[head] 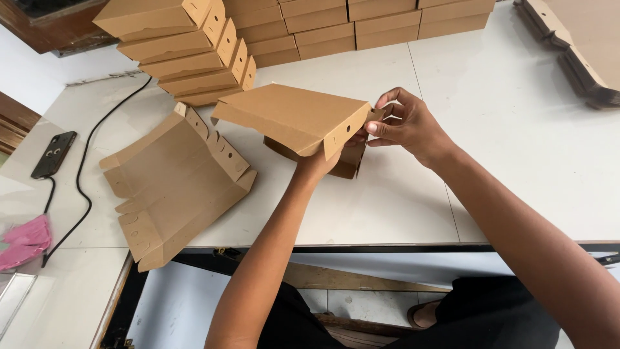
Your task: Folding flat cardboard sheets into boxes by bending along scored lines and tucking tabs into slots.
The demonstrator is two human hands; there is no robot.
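Observation:
A brown cardboard box [290,116] with its lid raised is held above the white table [400,200]. My left hand [316,165] reaches under the lid and grips the box from below, mostly hidden by the cardboard. My right hand [403,123] pinches a side flap at the box's right corner between thumb and fingers. Part of the box's base shows beneath the lid, resting near the table.
A partly folded flat carton [174,181] lies at the left. Stacks of folded boxes [187,52] stand behind, with more rows [355,26] along the back and flat blanks [581,45] at the far right. A phone [53,154] with a black cable and pink cloth [26,240] lie left.

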